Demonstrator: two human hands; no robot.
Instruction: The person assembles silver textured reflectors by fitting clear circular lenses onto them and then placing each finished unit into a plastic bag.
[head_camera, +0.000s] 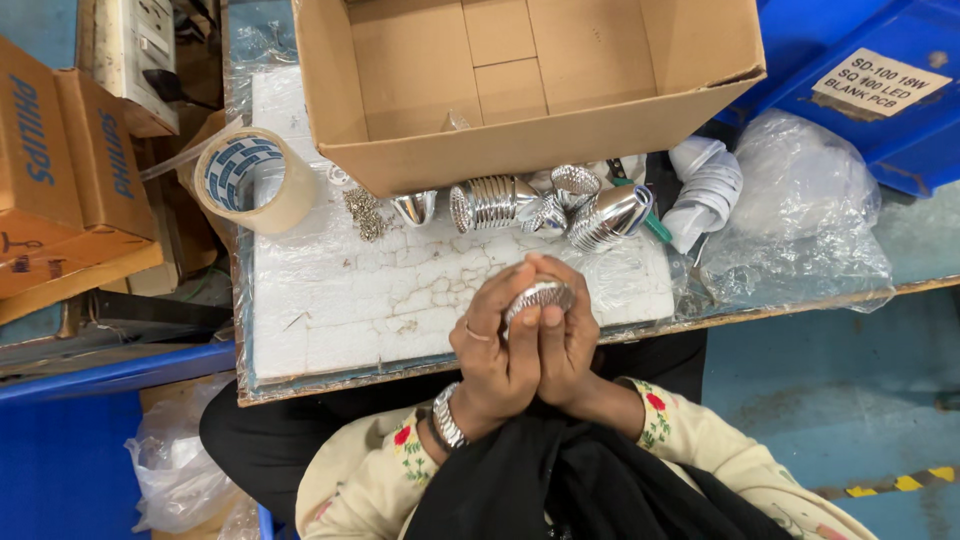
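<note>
**A:** Head view, looking straight down: a small silver ribbed part is held up over the near edge of the white cracked board. It is clasped from both sides.

**B:** And the grip?

**A:** The left hand is wrapped around its left side, fingers curled and pressed onto the metal, a ring seen on one finger and a metal watch at the wrist. The right hand is closed against the other side, fingertips laid over the top. Both hands are pressed together around the piece, so only its ribbed upper face is shown.

**B:** What is laid out beyond it?

**A:** A cluster of shiny chrome housings is strewn along the far part of the board, just in front of an open cardboard box. A small heap of screws is seen to their left, and a roll of clear packing tape stands at the board's far left corner.

**B:** And to the right?

**A:** A white bundled item lies beside the housings, with a crumpled clear plastic bag next to it. Blue bins are placed at the far right; brown cartons are stacked on the left.
</note>
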